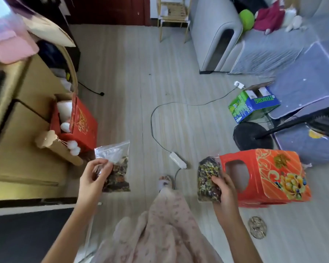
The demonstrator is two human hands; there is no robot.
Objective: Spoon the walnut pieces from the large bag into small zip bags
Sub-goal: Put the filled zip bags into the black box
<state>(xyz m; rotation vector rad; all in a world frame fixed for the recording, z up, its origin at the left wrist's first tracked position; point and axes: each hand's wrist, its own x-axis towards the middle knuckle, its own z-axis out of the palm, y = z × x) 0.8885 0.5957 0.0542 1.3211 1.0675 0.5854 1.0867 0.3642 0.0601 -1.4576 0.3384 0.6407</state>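
Over pale floor, left hand pinching soft bag, right hand gripping fuller bag; light, floppy, likely best held near zip.

Two filled bags held above the floor, one to each side

A zip bag is held in the left hand; a second bag is held in the right hand, just beside a box. A power strip is seen on the floor between them.

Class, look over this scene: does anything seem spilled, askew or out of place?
Yes. A round patch of seeds or husks lies on the bare floor, apart from both filled bags. The orange-red box nearby is tipped on its side.
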